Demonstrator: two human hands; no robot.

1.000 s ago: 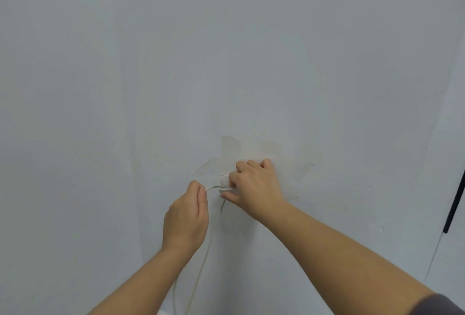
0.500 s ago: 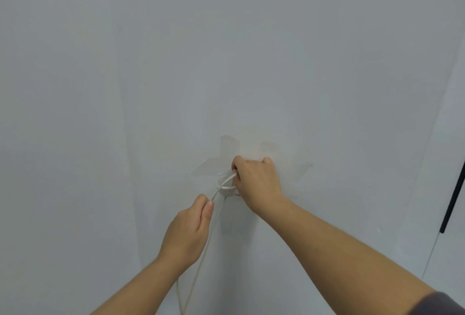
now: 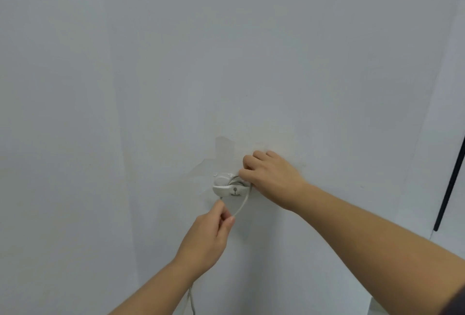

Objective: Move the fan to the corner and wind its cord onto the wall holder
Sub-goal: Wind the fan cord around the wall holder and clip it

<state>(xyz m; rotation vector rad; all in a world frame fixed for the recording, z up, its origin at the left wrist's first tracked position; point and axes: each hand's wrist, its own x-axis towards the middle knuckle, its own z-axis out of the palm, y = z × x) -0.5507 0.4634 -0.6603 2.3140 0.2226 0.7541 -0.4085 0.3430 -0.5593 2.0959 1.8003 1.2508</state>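
Note:
A small white wall holder with a little bear face is stuck on the pale wall, with clear tape patches around it. The white cord loops around the holder and runs down to my left hand, which pinches it just below the holder. More cord hangs down under my left wrist. My right hand rests against the wall at the holder's right side, its fingertips pinching the cord where it wraps there. The fan is out of sight.
The wall corner runs vertically left of the holder. A thin black pole leans at the far right edge. A white surface edge shows at the bottom right.
My left hand has dropped below the holder, pulling the cord down under it. My right hand shifted right, uncovering the holder.

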